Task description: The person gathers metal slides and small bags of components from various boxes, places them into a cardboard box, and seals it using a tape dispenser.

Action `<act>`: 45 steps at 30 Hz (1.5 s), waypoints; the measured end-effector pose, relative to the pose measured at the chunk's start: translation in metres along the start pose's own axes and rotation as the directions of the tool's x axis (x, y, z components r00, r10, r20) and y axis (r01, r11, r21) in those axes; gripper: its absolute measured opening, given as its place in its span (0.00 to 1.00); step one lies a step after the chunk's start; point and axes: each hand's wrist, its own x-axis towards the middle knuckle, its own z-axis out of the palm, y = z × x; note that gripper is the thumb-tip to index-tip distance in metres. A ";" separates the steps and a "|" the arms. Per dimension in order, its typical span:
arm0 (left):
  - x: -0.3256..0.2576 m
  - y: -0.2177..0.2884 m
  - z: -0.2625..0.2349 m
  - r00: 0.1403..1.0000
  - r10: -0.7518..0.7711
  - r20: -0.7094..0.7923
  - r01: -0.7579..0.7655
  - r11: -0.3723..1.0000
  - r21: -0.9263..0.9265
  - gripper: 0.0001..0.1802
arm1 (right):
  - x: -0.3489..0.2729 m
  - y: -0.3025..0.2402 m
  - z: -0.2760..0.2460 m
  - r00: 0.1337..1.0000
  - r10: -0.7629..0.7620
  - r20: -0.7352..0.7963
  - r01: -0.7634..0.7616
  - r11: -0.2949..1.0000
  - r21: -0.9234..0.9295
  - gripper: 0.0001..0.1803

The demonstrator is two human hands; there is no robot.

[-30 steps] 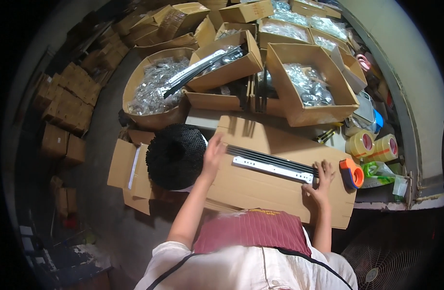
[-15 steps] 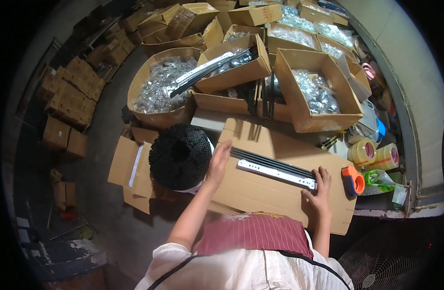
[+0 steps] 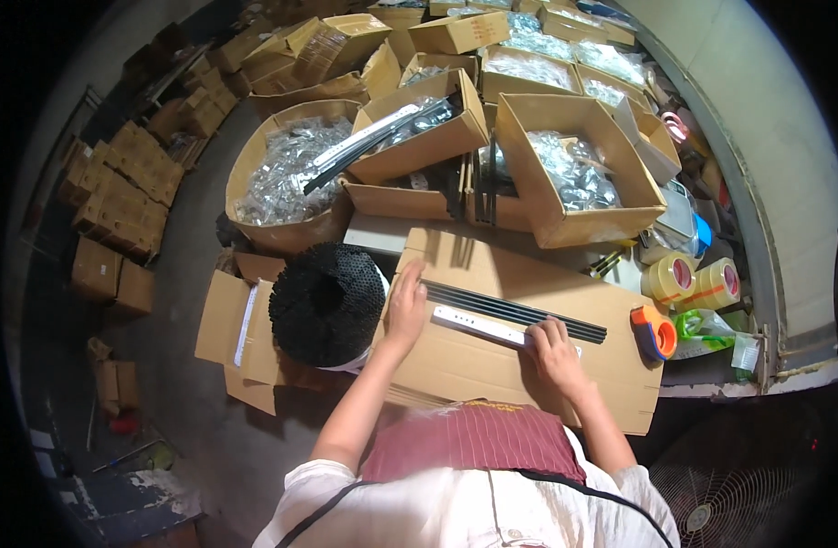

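Note:
Several long black rods (image 3: 570,322) lie side by side on a flat cardboard sheet (image 3: 492,384). Along their near side rests a white perforated metal rail (image 3: 478,324). My left hand (image 3: 406,309) is upright at the rods' left ends, its fingers stretched out and touching or almost touching them. Over the right part of the rail, my right hand (image 3: 558,356) has its fingers bent around it; the thumb side is partly hidden. Just left of my left hand stands a white bucket (image 3: 382,283) packed with black tubes (image 3: 323,301).
Open cartons of bagged metal parts, such as one large carton (image 3: 602,219), line the far side. An orange tape dispenser (image 3: 654,332) and clear tape rolls (image 3: 670,278) sit at the right. An open carton (image 3: 220,320) is left of the bucket; a fan (image 3: 711,511) stands lower right.
My right hand has moved left from the right ends of the rods and rail onto the rail. My left hand stays by the rods' left ends. The whole view has shifted slightly.

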 end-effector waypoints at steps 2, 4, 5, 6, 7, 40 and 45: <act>-0.002 -0.003 -0.001 1.000 -0.011 0.020 0.011 0.999 0.038 0.23 | 0.004 -0.005 -0.008 0.996 -0.049 0.081 0.052 0.998 -0.038 0.18; -0.001 -0.004 0.001 0.999 0.019 0.027 -0.021 0.998 0.062 0.23 | 0.001 0.008 -0.004 0.987 -0.123 0.100 0.134 0.985 -0.109 0.20; -0.001 -0.004 0.003 1.000 0.011 -0.001 -0.011 1.000 0.024 0.23 | -0.002 0.012 -0.005 0.985 -0.128 0.115 0.138 0.986 -0.090 0.21; -0.002 -0.006 0.004 0.999 -0.005 -0.034 0.004 1.000 -0.009 0.23 | -0.001 0.015 -0.007 0.981 -0.140 0.134 0.150 0.986 -0.066 0.22; -0.004 -0.011 0.003 0.997 0.021 -0.073 -0.020 1.000 0.009 0.23 | 0.007 0.015 -0.015 0.981 -0.188 0.037 0.191 0.978 -0.089 0.25; -0.013 0.030 -0.012 0.971 0.064 0.231 -0.104 0.981 0.163 0.43 | -0.039 0.018 -0.019 0.909 0.416 -0.034 -0.417 0.903 -0.107 0.55; -0.009 0.035 -0.006 0.965 0.090 0.248 -0.132 0.978 0.160 0.41 | -0.091 0.046 0.000 0.740 0.637 -0.217 -0.581 0.767 0.272 0.54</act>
